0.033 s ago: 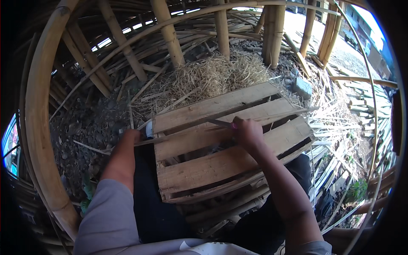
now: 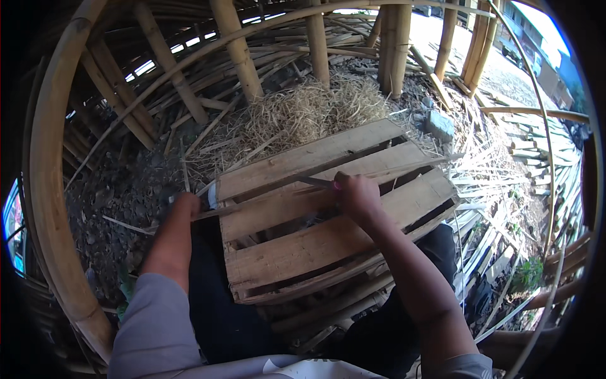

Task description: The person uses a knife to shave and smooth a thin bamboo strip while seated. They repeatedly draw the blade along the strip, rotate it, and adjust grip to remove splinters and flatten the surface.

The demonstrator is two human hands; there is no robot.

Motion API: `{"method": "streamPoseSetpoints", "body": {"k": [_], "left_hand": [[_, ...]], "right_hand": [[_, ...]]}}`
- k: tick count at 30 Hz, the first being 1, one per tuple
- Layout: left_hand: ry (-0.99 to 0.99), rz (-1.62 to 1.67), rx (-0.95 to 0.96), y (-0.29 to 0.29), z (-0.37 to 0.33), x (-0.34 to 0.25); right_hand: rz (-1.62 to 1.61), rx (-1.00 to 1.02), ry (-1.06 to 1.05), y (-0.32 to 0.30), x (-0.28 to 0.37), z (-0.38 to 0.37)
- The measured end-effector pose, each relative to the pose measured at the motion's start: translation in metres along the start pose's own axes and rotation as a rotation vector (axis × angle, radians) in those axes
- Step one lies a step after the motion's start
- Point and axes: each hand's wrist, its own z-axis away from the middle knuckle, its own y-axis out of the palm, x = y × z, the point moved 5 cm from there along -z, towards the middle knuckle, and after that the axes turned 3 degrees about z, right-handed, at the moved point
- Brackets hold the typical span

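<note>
Bamboo pole (image 2: 47, 151) bows up the far left of an open-air work area as a person's left hand (image 2: 188, 205) sits at the left end of a slatted wooden crate (image 2: 297, 252); its fingers are hidden, and how tightly it is closed, or on what, cannot be told. The crate lies across the person's legs (image 2: 233, 290), slats uppermost, its contents too dark to make out through the gaps. A long thin strip (image 2: 435, 162) runs over it. Beyond, pale shavings (image 2: 303, 107) lie heaped. Above the crate's middle, the right hand (image 2: 358, 197) is curled tight around a dark blade (image 2: 314, 181) pointing left. At right, a grey block (image 2: 440, 126) rests near scattered split bamboo (image 2: 483, 243).
</note>
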Motion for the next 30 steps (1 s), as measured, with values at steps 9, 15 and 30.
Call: {"method": "streamPoseSetpoints", "body": {"k": [9, 15, 30], "left_hand": [[0.674, 0.709, -0.478, -0.120, 0.208, -0.186], [0.760, 0.565, -0.669, -0.093, 0.266, -0.240], [0.871, 0.570, -0.623, -0.082, 0.300, -0.264]], "right_hand": [[-0.096, -0.119, 0.077, -0.017, -0.025, 0.006], [-0.232, -0.097, -0.008, -0.064, -0.020, 0.021], [-0.275, -0.911, 0.991, -0.158, -0.295, 0.234]]}}
